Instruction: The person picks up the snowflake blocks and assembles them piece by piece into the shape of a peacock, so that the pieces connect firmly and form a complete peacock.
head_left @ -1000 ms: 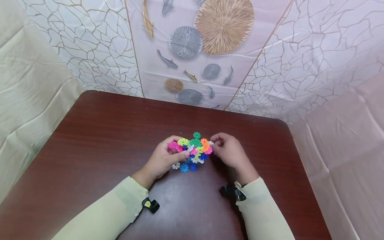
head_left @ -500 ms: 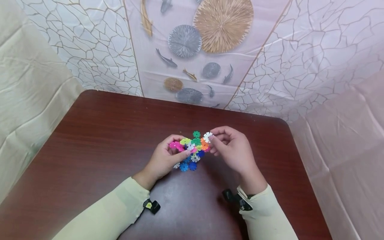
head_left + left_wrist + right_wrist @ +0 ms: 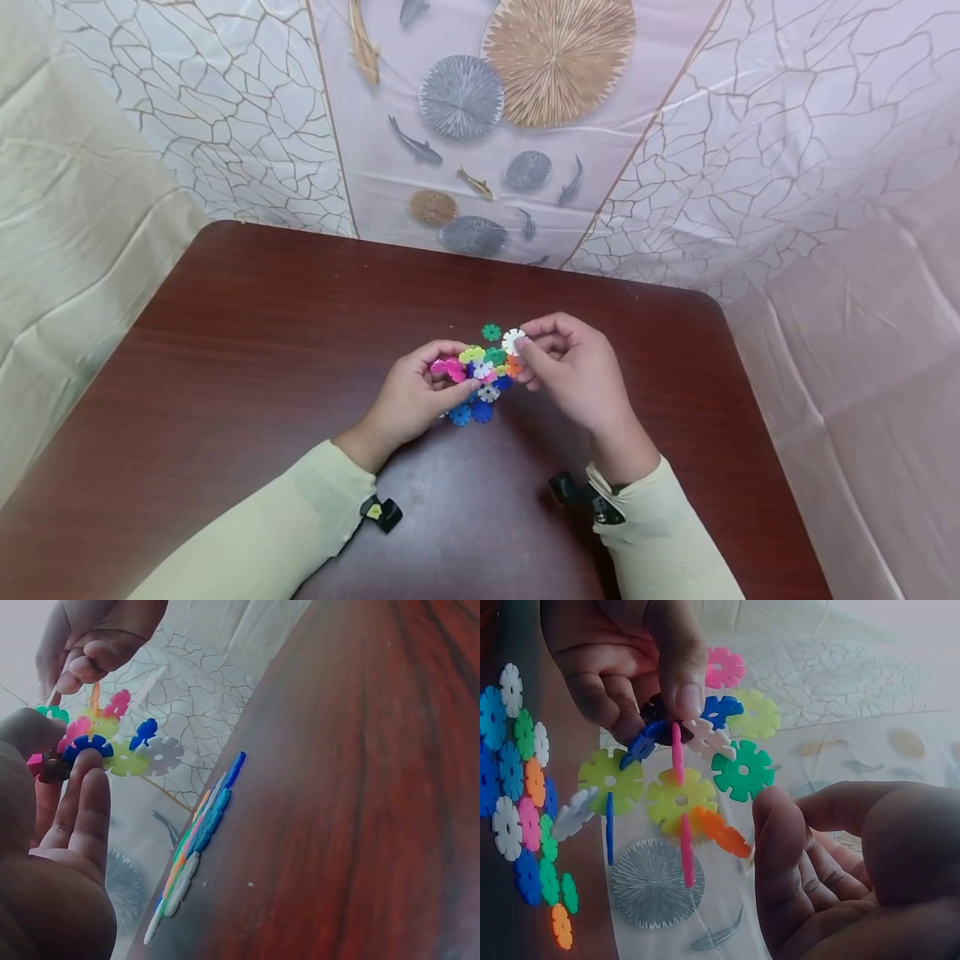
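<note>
Several coloured toothed discs are joined in a cluster [image 3: 474, 357], held between the thumb and fingers of my left hand [image 3: 412, 396]. Seen from the right wrist, the cluster has yellow [image 3: 611, 781], green [image 3: 742, 771], orange [image 3: 721, 832], pink, blue and white discs, some standing at right angles to others. My right hand [image 3: 588, 379] pinches a white disc [image 3: 512, 341] at the cluster's right side, close to the green and orange discs. Whether that white disc touches the cluster I cannot tell. The left wrist view shows my right hand [image 3: 105, 637] above the cluster [image 3: 97, 746].
Loose discs lie flat on the dark red table [image 3: 262, 350], among them a green one [image 3: 491, 332] beyond the cluster and blue ones [image 3: 482, 412] nearer. The right wrist view shows white [image 3: 508, 829] and orange [image 3: 562, 927] ones too. Patterned cloth [image 3: 465, 158] hangs behind the table.
My right hand has risen from beside the cluster, turning the white disc's face into view, then shifted slightly left. The cluster in my left hand has moved a little right.
</note>
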Demonstrator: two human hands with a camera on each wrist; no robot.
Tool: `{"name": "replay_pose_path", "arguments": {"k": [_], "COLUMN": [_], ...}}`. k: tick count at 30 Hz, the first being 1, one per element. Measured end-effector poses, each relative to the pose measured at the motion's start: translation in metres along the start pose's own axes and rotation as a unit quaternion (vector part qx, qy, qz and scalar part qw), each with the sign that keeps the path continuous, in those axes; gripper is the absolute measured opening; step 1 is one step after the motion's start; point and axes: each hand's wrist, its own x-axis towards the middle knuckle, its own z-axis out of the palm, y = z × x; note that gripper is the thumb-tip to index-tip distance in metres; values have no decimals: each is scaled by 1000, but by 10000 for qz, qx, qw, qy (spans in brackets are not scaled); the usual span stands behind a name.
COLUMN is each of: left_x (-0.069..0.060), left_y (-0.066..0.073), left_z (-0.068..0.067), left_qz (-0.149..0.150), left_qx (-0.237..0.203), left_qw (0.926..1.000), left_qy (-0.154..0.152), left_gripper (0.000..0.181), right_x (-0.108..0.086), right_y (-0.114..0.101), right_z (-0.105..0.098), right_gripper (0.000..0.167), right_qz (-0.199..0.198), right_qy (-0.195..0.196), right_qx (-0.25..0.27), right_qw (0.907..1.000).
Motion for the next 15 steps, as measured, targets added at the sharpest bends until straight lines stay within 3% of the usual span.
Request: {"name": "replay_pose_path", "arguments": {"k": [15], "left_x": [-2], "left_y": [-1], "left_z": [2], "left_qz": [560], "left_qx": [-249], "left_qw": [9979], "left_qy": [223], "left_gripper": [44], "right_x": [-3], "right_y": [-2], "right_z": [3], "right_gripper": [17], "right_qz": [-297], "right_qy": [45], "right_qx": [-251], "right_qw": [9992]}}
